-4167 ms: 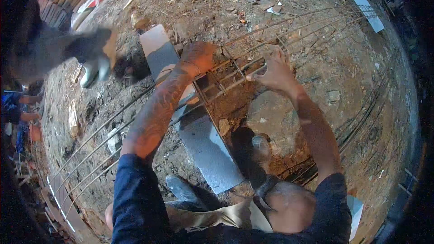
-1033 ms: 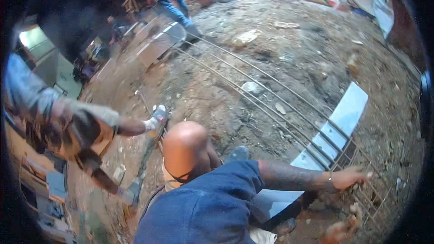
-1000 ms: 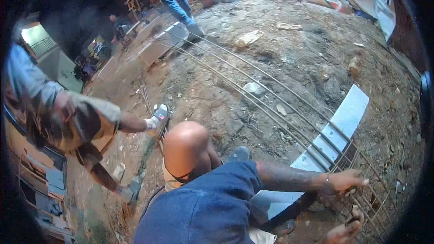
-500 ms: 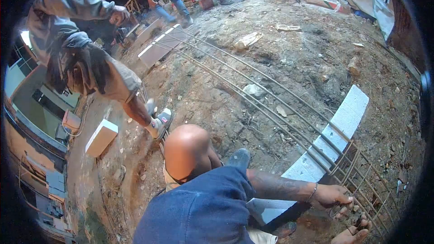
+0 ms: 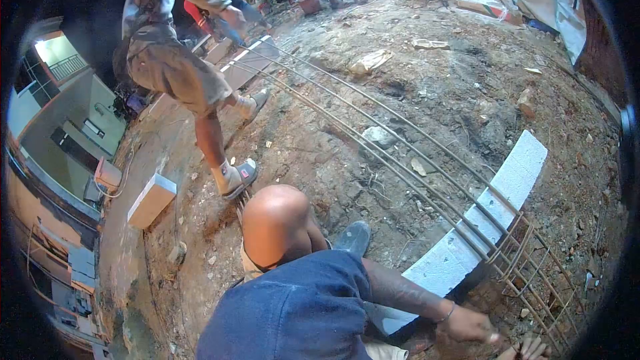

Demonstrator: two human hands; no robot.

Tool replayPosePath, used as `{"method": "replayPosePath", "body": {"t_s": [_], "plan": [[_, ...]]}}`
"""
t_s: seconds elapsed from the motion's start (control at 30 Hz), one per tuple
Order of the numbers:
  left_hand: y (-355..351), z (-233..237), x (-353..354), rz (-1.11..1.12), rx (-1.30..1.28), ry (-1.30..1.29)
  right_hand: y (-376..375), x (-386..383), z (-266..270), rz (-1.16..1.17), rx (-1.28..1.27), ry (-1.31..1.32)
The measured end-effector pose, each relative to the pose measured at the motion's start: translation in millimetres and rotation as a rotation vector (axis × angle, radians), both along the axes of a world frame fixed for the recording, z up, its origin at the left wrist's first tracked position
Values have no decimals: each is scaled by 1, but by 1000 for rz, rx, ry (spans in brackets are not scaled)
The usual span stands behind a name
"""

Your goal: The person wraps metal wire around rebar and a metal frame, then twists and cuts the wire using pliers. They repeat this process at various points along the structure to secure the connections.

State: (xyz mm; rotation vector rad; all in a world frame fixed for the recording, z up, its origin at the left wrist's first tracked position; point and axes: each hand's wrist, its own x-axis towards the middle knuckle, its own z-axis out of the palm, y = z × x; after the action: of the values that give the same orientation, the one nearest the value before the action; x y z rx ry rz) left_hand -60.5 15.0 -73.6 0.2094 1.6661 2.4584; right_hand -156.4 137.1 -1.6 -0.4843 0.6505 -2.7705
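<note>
Low beside the near end of the steel cage point(image 5: 519, 248), which lies across the white block point(image 5: 497, 203), the left hand point(image 5: 470, 325) sits lower than a moment ago, blurred, so I cannot tell its grip; only the right hand point(image 5: 527, 348) fingertips show, so work seems to move to the lower bars

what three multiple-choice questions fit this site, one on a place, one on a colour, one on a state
1. Where does the long white block lie?
A under the rebar cage
B on the brick stack
C in the person's lap

2. The person's sleeve is:
A red
B blue
C white

3. The rebar cage:
A stands upright
B hangs in the air
C lies along the ground

1 A: the cage's bars cross over the block.
2 B: the cloth is plain blue.
3 C: the cage runs low over the ground.
</note>
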Motion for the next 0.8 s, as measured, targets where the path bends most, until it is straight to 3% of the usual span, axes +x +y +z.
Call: {"method": "replayPosePath", "body": {"t_s": [0.03, 0.1, 0.13, 0.2, 0.4, 0.5, 0.6, 0.7, 0.8], "plan": [[5, -8, 3, -168, 9, -154, 3, 0, 2, 118, -135, -146], [9, 23, 20, -62, -470, -179, 3, 1, 8, 128, -214, -277], [7, 35, 22, -59, -470, -180, 7, -2, 5, 191, -223, -359], [1, 52, 23, -356, -310, -181, 12, -8, -2, 255, -230, -441], [2, 33, 28, -63, -173, 77, 13, -11, -3, 150, -91, -490], [-3, 27, 23, -85, -339, 61, 8, -9, 1, 159, -77, -459], [0, 32, 27, -6, -250, 32, 3, -9, 1, 185, -71, -430], [-7, 48, 29, -88, -171, -85, -1, -7, 3, 110, 23, -468], [-8, 35, 22, -223, -187, -121, 1, -6, 0, 89, 55, -461]]}}
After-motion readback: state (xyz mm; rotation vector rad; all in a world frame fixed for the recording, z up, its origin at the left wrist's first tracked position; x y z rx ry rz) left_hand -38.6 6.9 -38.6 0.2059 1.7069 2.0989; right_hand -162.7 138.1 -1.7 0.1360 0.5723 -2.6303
